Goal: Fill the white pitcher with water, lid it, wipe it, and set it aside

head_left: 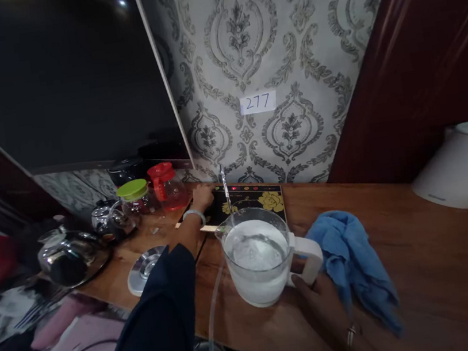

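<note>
A clear glass jug (pixel 253 280) with a white handle holds water, its surface rippled. My right hand (pixel 318 297) is closed around that handle, with the jug in front of the black tea stove (pixel 246 200), which bears gold flowers. The stove's thin metal spout (pixel 226 188) stands over the jug's mouth, and water seems to run from it. My left hand (pixel 203 196) reaches to the stove's far left edge beside its row of lit buttons; a finger is stretched out and the hand holds nothing. A blue cloth (pixel 344 247) lies right of the handle.
A red-lidded jug (pixel 168 187), a green-lidded jug (pixel 134 190) and a glass teapot (pixel 69 259) stand at left. A round metal-centred base (pixel 135 279) lies near my left sleeve. A clear hose (pixel 213 318) hangs over the front edge. A white kettle (pixel 461 166) is at right.
</note>
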`<state>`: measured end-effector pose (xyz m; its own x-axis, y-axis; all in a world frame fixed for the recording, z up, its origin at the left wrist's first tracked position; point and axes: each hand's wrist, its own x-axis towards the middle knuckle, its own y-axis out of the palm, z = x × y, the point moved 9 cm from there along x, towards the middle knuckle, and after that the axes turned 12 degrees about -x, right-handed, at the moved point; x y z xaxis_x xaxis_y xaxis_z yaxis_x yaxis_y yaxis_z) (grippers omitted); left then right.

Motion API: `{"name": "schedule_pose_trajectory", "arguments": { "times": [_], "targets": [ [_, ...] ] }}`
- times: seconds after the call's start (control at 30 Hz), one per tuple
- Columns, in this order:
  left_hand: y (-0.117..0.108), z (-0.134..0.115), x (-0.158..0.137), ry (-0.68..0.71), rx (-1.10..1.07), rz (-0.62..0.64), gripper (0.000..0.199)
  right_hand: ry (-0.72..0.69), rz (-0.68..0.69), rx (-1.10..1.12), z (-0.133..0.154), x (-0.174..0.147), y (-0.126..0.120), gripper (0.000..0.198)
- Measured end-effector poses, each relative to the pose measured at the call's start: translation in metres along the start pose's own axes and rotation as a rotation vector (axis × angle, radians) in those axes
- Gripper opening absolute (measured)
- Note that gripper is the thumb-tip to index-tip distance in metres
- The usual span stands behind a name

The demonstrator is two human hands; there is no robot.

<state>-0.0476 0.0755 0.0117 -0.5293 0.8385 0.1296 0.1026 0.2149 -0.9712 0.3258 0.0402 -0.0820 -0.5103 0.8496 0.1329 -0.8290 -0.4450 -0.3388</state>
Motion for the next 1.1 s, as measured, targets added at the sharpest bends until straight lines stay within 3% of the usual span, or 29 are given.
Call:
{"name": "schedule_pose_trajectory", "arguments": {
  "times": [0.67,1.1],
  "targets": [
    [0.009,-0.004,0.036,0.077,-0.017,0.003,0.023,0.016,-0.042,-0.040,-0.010,0.002,-0.002,0.040],
    [0.008,-0.009,0.043,0.125,-0.106,-0.009,0.020,0.015,-0.027,-0.028,-0.014,0.003,-0.001,0.041]
  ]
}}
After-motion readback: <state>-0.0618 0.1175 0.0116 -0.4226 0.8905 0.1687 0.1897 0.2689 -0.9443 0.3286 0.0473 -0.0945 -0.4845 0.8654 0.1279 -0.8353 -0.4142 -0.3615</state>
